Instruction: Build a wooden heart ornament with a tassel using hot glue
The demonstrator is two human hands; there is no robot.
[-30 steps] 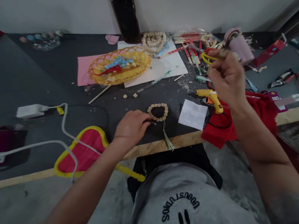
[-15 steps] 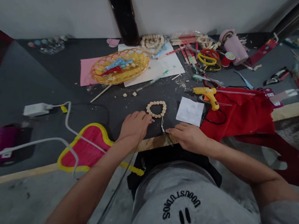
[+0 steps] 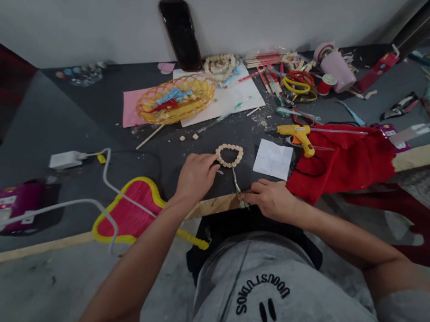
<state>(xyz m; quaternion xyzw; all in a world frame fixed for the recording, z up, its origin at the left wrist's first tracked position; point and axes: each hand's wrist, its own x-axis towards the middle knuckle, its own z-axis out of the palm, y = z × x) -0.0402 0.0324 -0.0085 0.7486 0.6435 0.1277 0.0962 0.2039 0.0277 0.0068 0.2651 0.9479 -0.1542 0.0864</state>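
A bracelet of pale, cream-coloured beads (image 3: 230, 155) lies in a ring on the dark tabletop in front of me. My left hand (image 3: 198, 176) is curled at its left side, thumb and fingertips closed on the edge of the beads. From the bracelet's near side a pale cord runs down to a light tassel (image 3: 242, 200) at the wooden table edge. The fingers of my right hand (image 3: 271, 199) are bent together and pinch the tassel from the right. Part of the tassel is hidden by these fingertips.
Right of the bracelet lie a white paper square (image 3: 273, 159), a yellow glue gun (image 3: 296, 138) and red cloth (image 3: 346, 166). Behind are a yellow basket (image 3: 145, 118), scissors (image 3: 295, 85) and a leaning phone (image 3: 181, 35). A white cable (image 3: 65, 205) crosses a pink, yellow-rimmed shape (image 3: 128, 211) at left.
The bracelet has shifted slightly right, and my left hand has lifted a little with its fingers more bent. The tassel now looks lighter and turned. My right hand stays nearly in place.
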